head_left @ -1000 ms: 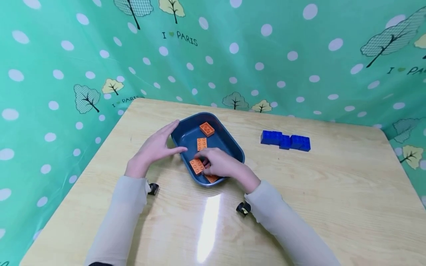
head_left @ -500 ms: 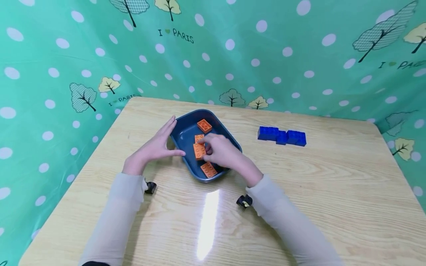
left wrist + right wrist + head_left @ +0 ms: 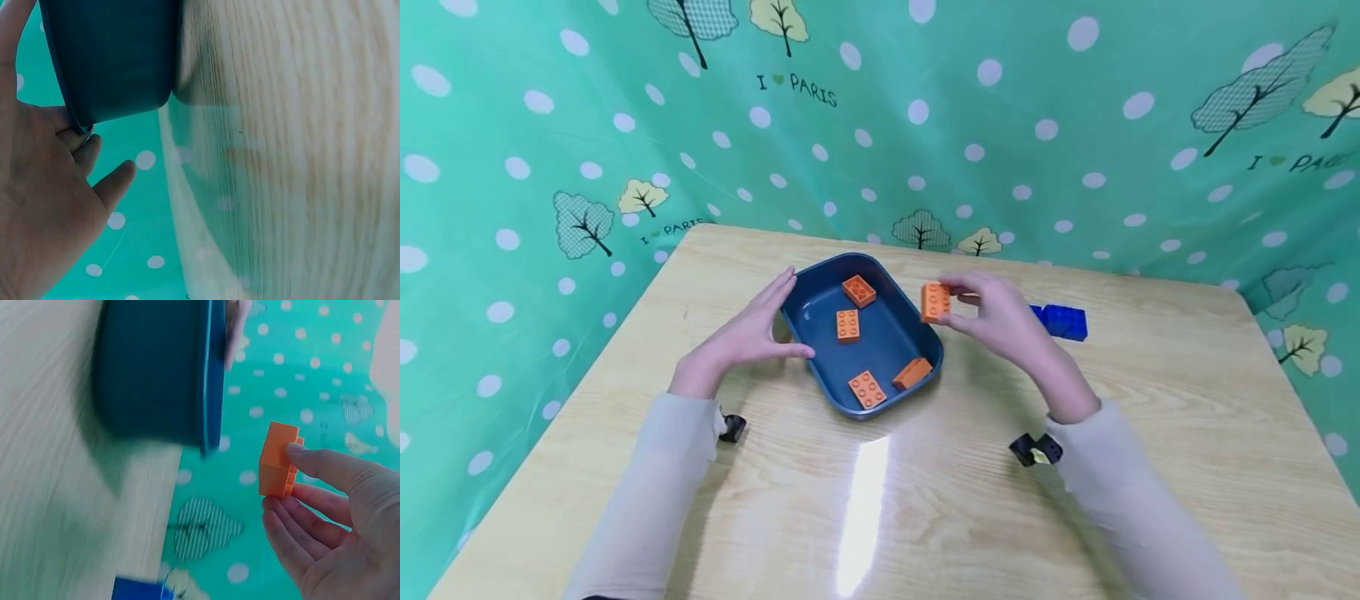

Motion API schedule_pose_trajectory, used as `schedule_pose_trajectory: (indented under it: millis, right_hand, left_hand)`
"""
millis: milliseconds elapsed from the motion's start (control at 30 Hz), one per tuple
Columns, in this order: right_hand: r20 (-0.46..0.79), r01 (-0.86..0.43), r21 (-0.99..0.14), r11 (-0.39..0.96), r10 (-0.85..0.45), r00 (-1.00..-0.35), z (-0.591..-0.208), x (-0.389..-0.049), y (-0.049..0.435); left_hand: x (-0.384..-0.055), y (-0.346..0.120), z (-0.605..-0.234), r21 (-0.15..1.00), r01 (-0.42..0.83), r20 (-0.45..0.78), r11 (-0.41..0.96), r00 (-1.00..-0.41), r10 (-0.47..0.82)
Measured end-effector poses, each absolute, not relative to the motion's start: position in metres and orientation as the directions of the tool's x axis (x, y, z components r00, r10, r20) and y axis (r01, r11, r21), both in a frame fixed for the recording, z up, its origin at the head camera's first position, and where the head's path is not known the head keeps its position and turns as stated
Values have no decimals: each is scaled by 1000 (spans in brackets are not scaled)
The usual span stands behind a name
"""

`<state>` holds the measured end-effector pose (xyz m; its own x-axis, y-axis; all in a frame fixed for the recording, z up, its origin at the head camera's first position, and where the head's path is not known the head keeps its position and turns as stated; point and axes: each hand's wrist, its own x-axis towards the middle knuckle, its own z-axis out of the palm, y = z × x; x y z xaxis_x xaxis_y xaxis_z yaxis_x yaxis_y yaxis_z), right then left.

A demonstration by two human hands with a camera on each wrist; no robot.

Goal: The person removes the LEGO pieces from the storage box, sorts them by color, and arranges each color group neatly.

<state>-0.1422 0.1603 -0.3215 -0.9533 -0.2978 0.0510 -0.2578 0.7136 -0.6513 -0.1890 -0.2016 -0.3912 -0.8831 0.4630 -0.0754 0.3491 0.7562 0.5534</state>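
Note:
My right hand (image 3: 996, 317) pinches an orange toy building brick (image 3: 936, 302) between thumb and fingers, to the right of a dark blue tray (image 3: 891, 300). In the right wrist view the orange brick (image 3: 278, 459) is held at its studded side, raised above the table. Several more orange bricks lie inside the tray; one brick (image 3: 847, 326) is near its middle, another brick (image 3: 912, 373) leans at the right end. My left hand (image 3: 741, 337) rests at the tray's left side, fingers spread, thumb over the rim. The left wrist view has its fingers (image 3: 115, 184) near the rim.
Joined blue bricks (image 3: 1065, 322) stand on the wooden table (image 3: 1165, 400) at the right, partly hidden behind my right hand. A green dotted curtain (image 3: 850, 167) hangs along the table's back and left edges.
My right hand has lifted an orange brick out of the tray and carried it right, past the rim, towards the blue bricks. The left hand stays at the tray.

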Motion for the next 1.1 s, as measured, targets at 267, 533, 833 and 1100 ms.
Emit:
schedule_pose_trajectory:
  millis: [267, 533, 833, 1100]
  right_hand:
    - [36, -172, -646, 744, -196, -980, -341, -139, 200]
    - [-32, -106, -661, 743, -169, -985, -365, -134, 218]
    - [-41, -123, -600, 790, -185, -982, -386, -128, 223]
    - [-25, -140, -546, 826, -183, -983, -396, -127, 223]
  left_hand:
    - [-185, -202, -391, 542, 339, -84, 768, -888, 451]
    - [-186, -201, -391, 557, 338, -77, 758, -888, 453]
    - [-183, -200, -392, 552, 339, -76, 762, -889, 451]
    - [-183, -201, -391, 554, 357, -57, 752, -885, 462]
